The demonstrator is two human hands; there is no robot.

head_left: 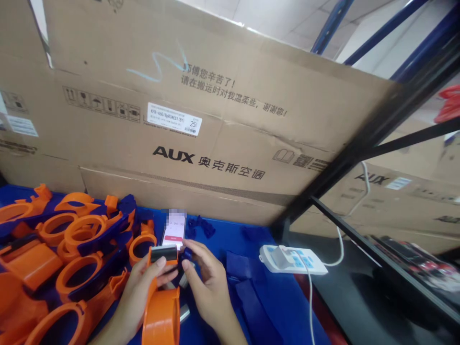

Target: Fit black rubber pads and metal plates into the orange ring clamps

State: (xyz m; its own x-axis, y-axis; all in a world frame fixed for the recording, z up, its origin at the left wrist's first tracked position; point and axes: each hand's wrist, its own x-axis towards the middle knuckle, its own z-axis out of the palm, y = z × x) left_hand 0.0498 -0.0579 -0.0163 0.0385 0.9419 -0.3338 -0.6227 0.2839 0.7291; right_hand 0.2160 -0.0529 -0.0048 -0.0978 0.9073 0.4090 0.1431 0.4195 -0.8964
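A big brown cardboard box [201, 110] stood at the back of the blue table [283, 297], and it said "AUX" in thick black letters with Chinese writing beside it. More Chinese writing ran higher up on the box, and a white sticker [174, 119] showed a code too small to read and the number 25. A phone [173, 230] leaned against the box with a red button on its screen, but its top part was blurred. Both hands held an orange tape holder [162, 297] in the middle of the table, close to the person. The left hand [143, 282] was curled around the holder's left side, with the thumb lying across the front near the top. The right hand [204, 282] was curled too, with its fingertips pinching at the dark toothed blade [164, 253] at the top of the holder. The holder's long side ran up and down the picture: the blade end pointed away toward the box, and the round end pointed back at the person. A pile of orange and blue parts [72, 254] lay to the left. A white power strip [291, 259] lay to the right.
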